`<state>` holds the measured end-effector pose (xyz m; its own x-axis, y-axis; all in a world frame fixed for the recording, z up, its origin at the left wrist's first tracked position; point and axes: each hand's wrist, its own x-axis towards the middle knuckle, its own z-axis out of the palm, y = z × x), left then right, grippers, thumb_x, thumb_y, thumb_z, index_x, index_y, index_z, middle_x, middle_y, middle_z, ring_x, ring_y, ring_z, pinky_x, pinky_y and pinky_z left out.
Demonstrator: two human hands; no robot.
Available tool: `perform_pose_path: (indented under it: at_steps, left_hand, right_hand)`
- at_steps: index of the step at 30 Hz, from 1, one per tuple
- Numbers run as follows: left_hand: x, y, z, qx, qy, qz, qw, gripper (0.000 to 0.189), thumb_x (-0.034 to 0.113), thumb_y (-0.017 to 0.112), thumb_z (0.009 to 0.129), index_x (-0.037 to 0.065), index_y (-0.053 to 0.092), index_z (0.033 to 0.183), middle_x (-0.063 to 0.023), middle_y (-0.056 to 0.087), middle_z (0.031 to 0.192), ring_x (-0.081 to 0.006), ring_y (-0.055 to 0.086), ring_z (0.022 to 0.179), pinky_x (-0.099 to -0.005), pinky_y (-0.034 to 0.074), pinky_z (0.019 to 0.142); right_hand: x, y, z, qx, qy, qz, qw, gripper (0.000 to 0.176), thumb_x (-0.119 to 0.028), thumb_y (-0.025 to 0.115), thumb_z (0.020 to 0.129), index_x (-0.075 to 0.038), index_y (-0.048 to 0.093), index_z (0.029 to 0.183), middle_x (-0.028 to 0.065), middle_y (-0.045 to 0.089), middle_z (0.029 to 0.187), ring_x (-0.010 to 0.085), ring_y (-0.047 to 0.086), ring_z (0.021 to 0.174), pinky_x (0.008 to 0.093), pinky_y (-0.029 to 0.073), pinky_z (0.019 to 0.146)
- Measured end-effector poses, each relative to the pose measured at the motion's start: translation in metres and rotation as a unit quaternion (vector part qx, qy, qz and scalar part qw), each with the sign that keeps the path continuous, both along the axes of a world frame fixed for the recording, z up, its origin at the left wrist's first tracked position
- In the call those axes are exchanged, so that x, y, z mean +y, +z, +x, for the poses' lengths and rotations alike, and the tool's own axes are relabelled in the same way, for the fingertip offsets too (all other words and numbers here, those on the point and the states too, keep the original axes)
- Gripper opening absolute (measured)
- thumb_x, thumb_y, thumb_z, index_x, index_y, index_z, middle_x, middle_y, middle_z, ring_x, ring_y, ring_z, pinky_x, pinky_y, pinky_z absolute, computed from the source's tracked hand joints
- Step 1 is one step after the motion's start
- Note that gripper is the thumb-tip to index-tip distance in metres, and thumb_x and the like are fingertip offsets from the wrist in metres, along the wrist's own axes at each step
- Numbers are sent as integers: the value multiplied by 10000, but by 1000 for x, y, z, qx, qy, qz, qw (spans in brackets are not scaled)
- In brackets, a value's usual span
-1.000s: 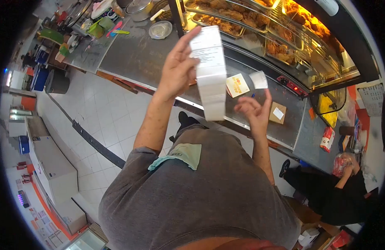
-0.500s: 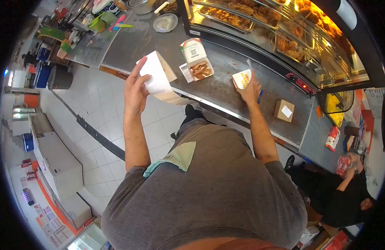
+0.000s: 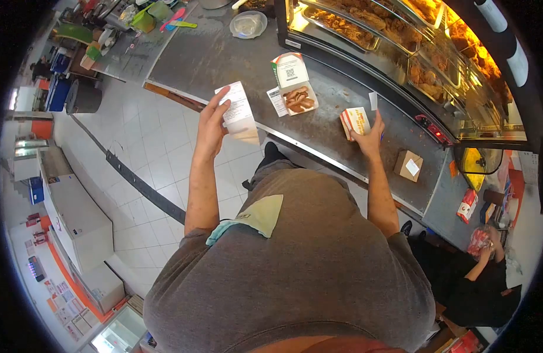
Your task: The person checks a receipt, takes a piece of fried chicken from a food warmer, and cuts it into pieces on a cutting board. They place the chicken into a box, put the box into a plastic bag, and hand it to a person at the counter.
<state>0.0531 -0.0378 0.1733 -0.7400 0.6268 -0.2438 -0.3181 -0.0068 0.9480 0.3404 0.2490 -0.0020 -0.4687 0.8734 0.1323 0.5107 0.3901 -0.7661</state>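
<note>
My left hand (image 3: 211,130) pinches a long printed receipt (image 3: 239,112) over the counter's front edge; its lower end hangs down, curling. Over the counter, my right hand (image 3: 370,136) grips a small white food box (image 3: 355,122) with orange and yellow print. A small white paper slip (image 3: 373,100) sticks up by that hand's fingers, and something blue shows beside them. Between both hands lies an open carton (image 3: 309,105) with browned, fried-looking pieces (image 3: 298,99) inside and a QR code on its raised lid. Another printed slip (image 3: 277,102) lies against the carton's left side.
A closed brown box (image 3: 408,166) with a white label stands right on the metal counter (image 3: 206,65). Behind rises a lit glass food warmer (image 3: 365,53) with trays of fried food. A plastic bowl (image 3: 248,25) sits farther back. At right, another person (image 3: 465,276) handles a red-and-white bag.
The receipt has swung flatter, turning its printed side toward me. My right hand has tilted the small box, showing more of its striped side. The whole view has shifted slightly.
</note>
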Motion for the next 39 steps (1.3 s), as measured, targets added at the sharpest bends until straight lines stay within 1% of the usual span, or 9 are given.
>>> perform_pose_path:
  at_steps: [8,12,14,16,18,19,23,29,39]
  left_hand:
    - [21,-28,12,-50,-48,-49,996,444,261,525,919,39,508,1303,-99,613,1060,-136,602,846,-274,516,621]
    - [36,-56,45,-39,-296,-170,939,500,360,557,909,-20,555,1234,-90,647,970,-112,577,836,-243,466,717]
    - [50,-67,73,48,-378,-155,912,602,431,615,857,-23,546,1245,-135,633,1085,-174,583,970,-287,452,849]
    - [66,-66,94,125,-413,-159,888,753,497,684,775,-20,501,1290,-171,584,1210,-227,539,1116,-322,396,967]
    - [80,-66,111,129,-396,-112,902,857,491,743,716,-9,440,1342,-186,534,1282,-246,495,1198,-332,353,1023]
    - [88,-55,114,94,-429,-50,897,832,380,794,701,-5,425,1340,-167,550,1262,-226,513,1171,-329,366,1015]
    - [100,-68,132,-29,-411,38,910,780,202,841,664,12,429,1299,-109,574,1221,-173,533,1129,-321,400,993]
    - [99,-63,146,-64,-422,94,900,834,106,856,623,16,397,1314,-93,570,1206,-159,533,1111,-318,419,978]
    - [102,-64,162,-38,-417,100,902,811,74,850,621,17,414,1302,-75,577,1195,-145,530,1104,-317,429,967]
  right_hand:
    - [-16,35,8,51,32,-64,996,1094,-187,814,558,-68,192,1450,176,368,1263,309,409,1167,424,350,993]
    - [-30,71,14,96,63,-149,982,1121,-138,812,565,-75,147,1464,155,358,1261,277,466,1104,404,408,934]
    - [-44,103,11,155,97,-238,954,1153,-82,809,559,-81,108,1475,135,350,1271,237,514,1038,376,447,881]
    - [-48,118,15,149,142,-226,952,1162,-63,807,555,-83,98,1476,129,350,1274,224,521,1027,371,450,879]
    - [-52,132,17,144,185,-213,948,1172,-44,806,552,-84,88,1477,122,350,1277,212,529,1017,365,453,877]
    - [-55,141,17,141,218,-205,944,1177,-49,811,547,-83,90,1477,119,354,1274,208,527,1022,366,452,878]
    - [-62,167,21,110,257,-149,949,1177,-59,818,534,-81,112,1475,116,368,1269,213,523,1030,371,442,891]
    - [-71,192,34,91,261,-154,949,1158,-69,818,526,-76,146,1469,117,378,1264,225,506,1065,380,405,938]
    - [-68,198,53,87,277,-131,948,1160,-87,826,535,-71,141,1472,112,381,1264,236,472,1127,394,382,971]
